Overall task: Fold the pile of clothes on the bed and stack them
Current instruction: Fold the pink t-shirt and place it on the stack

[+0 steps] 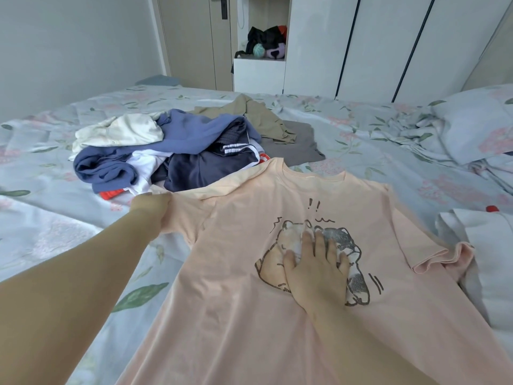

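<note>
A peach T-shirt (249,273) with a cartoon print lies spread front-up on the floral bed (55,218). My left hand (151,209) grips its left sleeve and holds it out to the side. My right hand (319,268) presses flat on the print at the chest, fingers straight. Behind the shirt sits the unfolded pile of clothes (172,151): a blue garment, a cream one, dark navy shorts with white stripes, something red and white. A khaki garment (255,118) and a grey one (294,143) lie just beyond it.
White folded fabric (488,259) lies at the right edge under the shirt's right sleeve. A pillow (477,123) is at the far right. White wardrobe doors (388,45) and an open shelf with a bag and soft toys (266,43) stand behind the bed.
</note>
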